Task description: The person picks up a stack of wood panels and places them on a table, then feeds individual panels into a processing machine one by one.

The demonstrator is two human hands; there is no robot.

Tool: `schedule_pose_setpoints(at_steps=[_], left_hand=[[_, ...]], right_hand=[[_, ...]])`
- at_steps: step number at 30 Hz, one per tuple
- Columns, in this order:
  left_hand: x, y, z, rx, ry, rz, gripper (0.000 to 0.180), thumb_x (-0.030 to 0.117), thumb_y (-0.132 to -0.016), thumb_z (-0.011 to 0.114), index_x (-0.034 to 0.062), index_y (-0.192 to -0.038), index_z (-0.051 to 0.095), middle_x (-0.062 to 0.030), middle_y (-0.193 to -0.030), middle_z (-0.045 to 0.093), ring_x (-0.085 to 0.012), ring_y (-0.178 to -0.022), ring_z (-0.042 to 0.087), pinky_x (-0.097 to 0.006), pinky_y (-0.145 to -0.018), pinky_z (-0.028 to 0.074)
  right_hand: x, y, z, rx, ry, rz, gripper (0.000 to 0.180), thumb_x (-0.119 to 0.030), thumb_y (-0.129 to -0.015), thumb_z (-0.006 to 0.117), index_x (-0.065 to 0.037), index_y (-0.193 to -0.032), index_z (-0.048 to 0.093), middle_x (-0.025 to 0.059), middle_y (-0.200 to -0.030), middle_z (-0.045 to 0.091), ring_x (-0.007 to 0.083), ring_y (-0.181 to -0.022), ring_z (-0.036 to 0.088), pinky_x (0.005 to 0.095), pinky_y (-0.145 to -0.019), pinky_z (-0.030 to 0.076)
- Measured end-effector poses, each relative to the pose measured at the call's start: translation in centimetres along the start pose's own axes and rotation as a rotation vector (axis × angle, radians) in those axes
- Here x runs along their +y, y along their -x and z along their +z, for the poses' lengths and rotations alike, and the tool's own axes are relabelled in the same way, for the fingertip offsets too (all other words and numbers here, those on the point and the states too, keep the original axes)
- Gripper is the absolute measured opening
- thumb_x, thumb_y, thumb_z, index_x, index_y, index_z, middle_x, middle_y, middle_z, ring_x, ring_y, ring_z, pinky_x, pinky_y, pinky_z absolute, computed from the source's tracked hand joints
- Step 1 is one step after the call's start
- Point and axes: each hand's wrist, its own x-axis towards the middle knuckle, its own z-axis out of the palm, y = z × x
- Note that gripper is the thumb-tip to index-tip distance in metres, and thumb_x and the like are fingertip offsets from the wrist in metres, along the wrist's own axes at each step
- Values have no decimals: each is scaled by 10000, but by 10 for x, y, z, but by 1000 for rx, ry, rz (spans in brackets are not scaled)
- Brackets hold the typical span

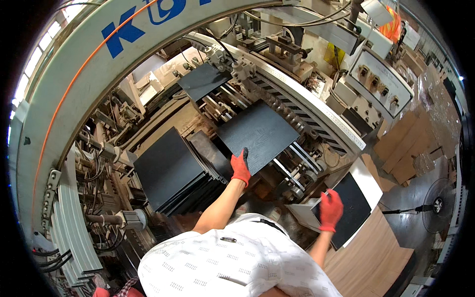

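Plainly, a pale machine frame [64, 94] curves past stacked black panels [166, 166]; right of them, a single black panel [260, 131] lies over metal rails [288, 174], its near edge gripped by the red-gloved left hand [241, 170]. Over a dark board [354, 208], the right hand [331, 210] is curled; whether around anything, I cannot tell.

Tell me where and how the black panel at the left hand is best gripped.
I'd pinch the black panel at its near corner, coming from the person's side, with thumb and fingers on opposite faces. It is a thin, flat sheet with no visible handle, and that corner points toward the person, with the left hand right by it.
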Motion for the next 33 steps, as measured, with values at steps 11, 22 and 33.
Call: schedule_pose_setpoints(at_steps=[11,22,33], left_hand=[[-15,-85,19,117,-17,253,304,90,-824,752,-5,-1068,597,-23,-912,617,-152,-779,525,-316,-729,462],[-18,-66,55,415,-429,298,437,195,-831,750,-74,-1137,589,-159,-1071,666,-246,-943,606,-349,-887,468],[-24,-80,-10,-1,-67,130,477,382,-912,655,-3,-1189,600,-86,-1118,633,-197,-944,582,-356,-868,454]], right_hand=[[-143,-63,213,-415,-106,-558,759,-346,-808,705,31,-1403,421,235,-1507,361,378,-1349,409,441,-1105,350],[-124,-95,212,-632,-379,-563,717,-238,-774,764,-70,-1401,458,168,-1545,334,300,-1395,390,374,-1103,380],[-127,-92,232,-569,-485,-615,724,-345,-736,802,-84,-1345,510,171,-1535,352,342,-1362,420,404,-1055,421]])
